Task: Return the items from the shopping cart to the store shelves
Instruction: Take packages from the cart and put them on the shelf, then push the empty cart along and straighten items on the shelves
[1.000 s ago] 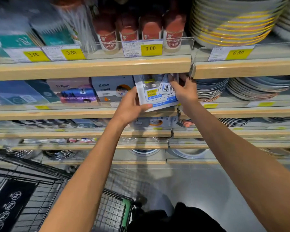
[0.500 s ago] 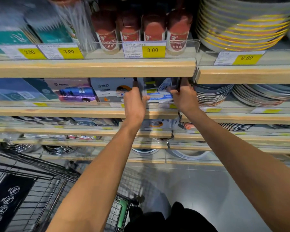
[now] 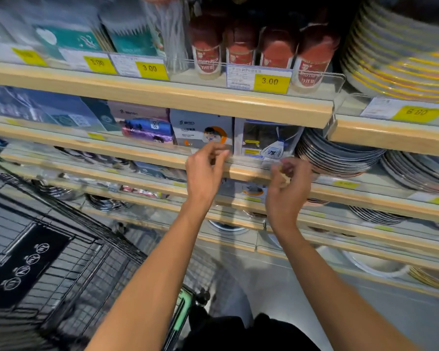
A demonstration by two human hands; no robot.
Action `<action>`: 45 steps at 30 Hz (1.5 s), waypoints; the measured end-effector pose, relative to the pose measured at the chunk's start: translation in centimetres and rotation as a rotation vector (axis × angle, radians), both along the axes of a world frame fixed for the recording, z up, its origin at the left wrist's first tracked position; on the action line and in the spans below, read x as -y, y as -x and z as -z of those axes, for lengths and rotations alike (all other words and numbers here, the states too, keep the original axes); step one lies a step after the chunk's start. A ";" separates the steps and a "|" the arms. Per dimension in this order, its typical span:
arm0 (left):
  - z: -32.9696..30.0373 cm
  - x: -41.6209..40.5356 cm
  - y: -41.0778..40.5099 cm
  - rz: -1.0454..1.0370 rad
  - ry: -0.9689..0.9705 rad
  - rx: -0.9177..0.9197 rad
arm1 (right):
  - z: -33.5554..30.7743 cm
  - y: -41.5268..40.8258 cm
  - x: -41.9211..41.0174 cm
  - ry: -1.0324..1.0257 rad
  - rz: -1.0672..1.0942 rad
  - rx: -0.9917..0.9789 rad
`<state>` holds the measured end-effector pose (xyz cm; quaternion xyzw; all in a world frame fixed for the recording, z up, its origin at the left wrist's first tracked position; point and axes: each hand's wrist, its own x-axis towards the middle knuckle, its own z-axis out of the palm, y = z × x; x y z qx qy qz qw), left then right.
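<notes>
A white and blue flat package stands upright on the second shelf, between a grey box and stacked plates. My left hand hovers just in front of the shelf lip, fingers loosely curled, holding nothing. My right hand is a little lower and to the right, below the package, fingers curled and empty. Neither hand touches the package. The black wire shopping cart is at the lower left, with a green handle piece.
The top shelf carries red-capped toothpick jars, teal packs and yellow-rimmed plates. Yellow price tags line the shelf fronts. Lower shelves hold more plates and pans. Grey floor lies below, right of the cart.
Both hands let go of the package, now standing on the shelf, and drew back and down from it. The view shifted left and is blurred.
</notes>
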<state>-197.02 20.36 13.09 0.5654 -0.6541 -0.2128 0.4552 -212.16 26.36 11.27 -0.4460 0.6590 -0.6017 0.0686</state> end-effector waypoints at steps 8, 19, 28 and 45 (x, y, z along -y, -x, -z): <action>2.7 -6.4 -6.7 -0.195 -0.208 -0.146 | 2.7 -7.1 -2.4 -0.296 -0.641 -0.099; 12.4 -32.6 -23.3 -1.019 -0.906 0.023 | 16.7 -16.4 -8.7 -1.128 -1.364 -0.721; 18.0 -44.3 -25.5 -1.189 -1.383 -0.077 | 20.5 -20.6 -9.4 -1.170 -1.332 -0.711; 19.6 -38.4 -45.2 -0.383 -1.800 0.541 | 19.1 -41.4 -1.5 -1.196 -1.359 -0.741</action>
